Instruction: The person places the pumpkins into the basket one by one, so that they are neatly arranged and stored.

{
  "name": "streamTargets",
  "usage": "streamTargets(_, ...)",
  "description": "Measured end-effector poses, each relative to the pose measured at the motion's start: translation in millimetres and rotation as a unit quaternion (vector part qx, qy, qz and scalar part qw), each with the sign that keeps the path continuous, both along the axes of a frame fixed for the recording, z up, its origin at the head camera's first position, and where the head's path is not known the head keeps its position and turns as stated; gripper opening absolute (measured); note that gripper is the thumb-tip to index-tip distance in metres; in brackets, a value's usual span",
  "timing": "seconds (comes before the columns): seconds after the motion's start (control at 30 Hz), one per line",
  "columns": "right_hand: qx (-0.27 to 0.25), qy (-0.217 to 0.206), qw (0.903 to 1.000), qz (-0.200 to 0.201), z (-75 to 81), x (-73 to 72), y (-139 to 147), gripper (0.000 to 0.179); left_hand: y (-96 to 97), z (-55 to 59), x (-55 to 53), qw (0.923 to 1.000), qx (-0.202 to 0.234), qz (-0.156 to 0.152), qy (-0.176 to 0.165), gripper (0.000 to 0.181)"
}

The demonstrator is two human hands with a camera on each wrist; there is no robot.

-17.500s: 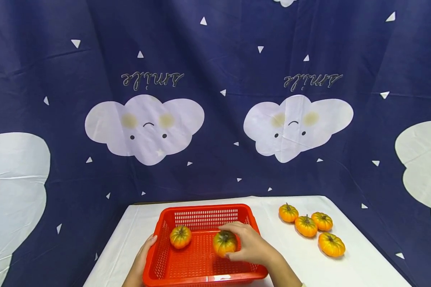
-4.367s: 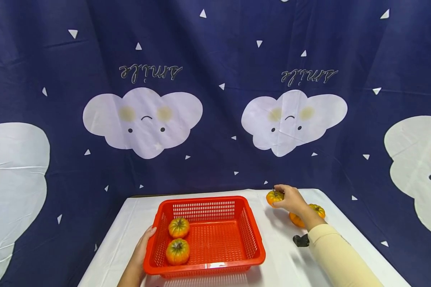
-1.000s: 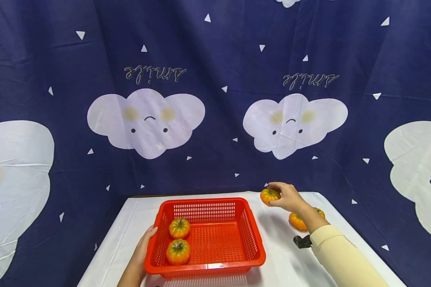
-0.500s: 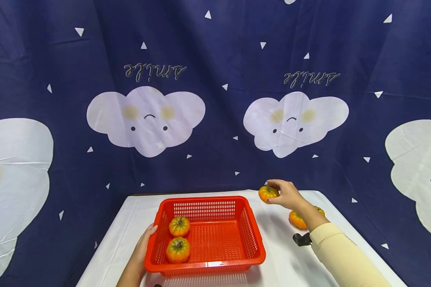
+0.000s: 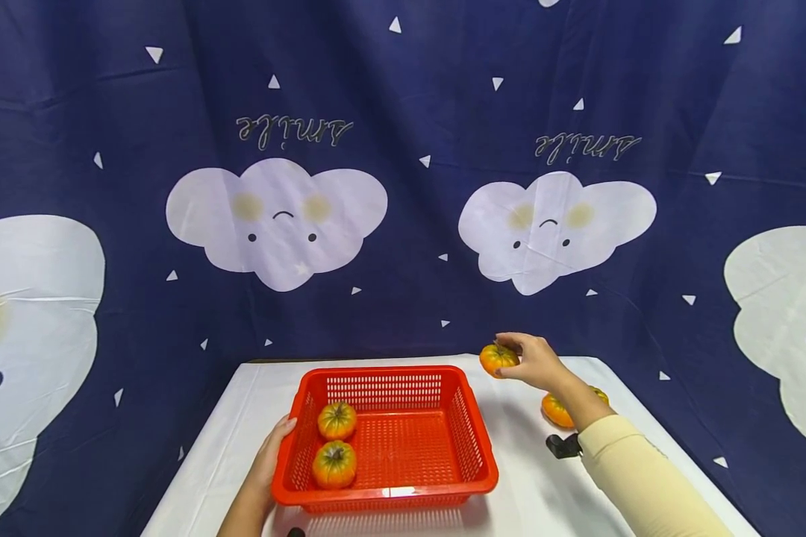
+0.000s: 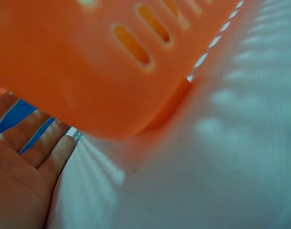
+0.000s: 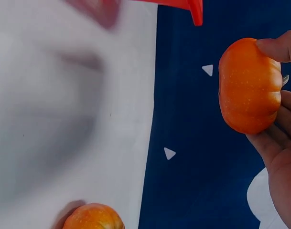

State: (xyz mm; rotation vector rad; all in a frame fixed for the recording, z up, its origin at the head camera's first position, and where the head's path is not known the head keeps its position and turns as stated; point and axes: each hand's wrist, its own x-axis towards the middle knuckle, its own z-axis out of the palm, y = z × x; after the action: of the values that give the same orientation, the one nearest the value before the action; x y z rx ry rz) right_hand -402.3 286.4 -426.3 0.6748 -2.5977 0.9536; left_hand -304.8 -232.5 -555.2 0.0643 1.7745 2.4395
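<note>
My right hand (image 5: 533,364) holds a small orange pumpkin (image 5: 499,360) with green streaks between thumb and fingers, raised above the table's back edge, right of the basket. In the right wrist view the thumb presses one side of the pumpkin (image 7: 250,86) and the fingers support the other. My left hand (image 5: 266,456) touches the left side of a red perforated plastic basket (image 5: 384,494); in the left wrist view its fingers look fairly straight against the basket (image 6: 102,95). Two pumpkins, a rear one (image 5: 337,421) and a front one (image 5: 334,465), sit along the basket's left side.
Further pumpkins (image 5: 556,411) lie on the white-covered table (image 5: 520,477) to the right, partly hidden behind my right forearm. A black device (image 5: 563,446) sits at my right wrist. A dark blue curtain (image 5: 416,313) with clouds hangs behind the table.
Over the last second my right hand has drifted slightly left and up with the pumpkin. The pumpkin held 17.5 seconds ago appears to be the basket's front one. My left hand stays at the basket.
</note>
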Motion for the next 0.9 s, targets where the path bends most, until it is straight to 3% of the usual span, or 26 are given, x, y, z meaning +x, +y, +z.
streamTargets(0.2, 0.001, -0.002, 0.9999, 0.014, 3.3, 0.6, -10, 0.067, -1.3, -0.3, 1.6, 0.9999, -0.013, 0.01, -0.001, 0.067)
streamTargets(0.37, 0.002, 0.02, 0.9994, 0.027, 5.8, -0.9, -16, 0.065, 0.3, -0.4, 1.2, 0.9998, -0.007, 0.01, 0.017, 0.062)
streamTargets(0.57, -0.009, 0.016, 0.9993, 0.031, 5.7, 1.9, -20, 0.066, 1.4, 0.0, 1.4, 0.9992, -0.014, 0.013, 0.034, 0.061)
streamTargets(0.9, -0.016, 0.027, 0.9982, 0.051, 4.6, -1.4, -30, 0.064, 2.2, 1.0, 3.2, 0.9993, -0.009, 0.025, 0.024, 0.06)
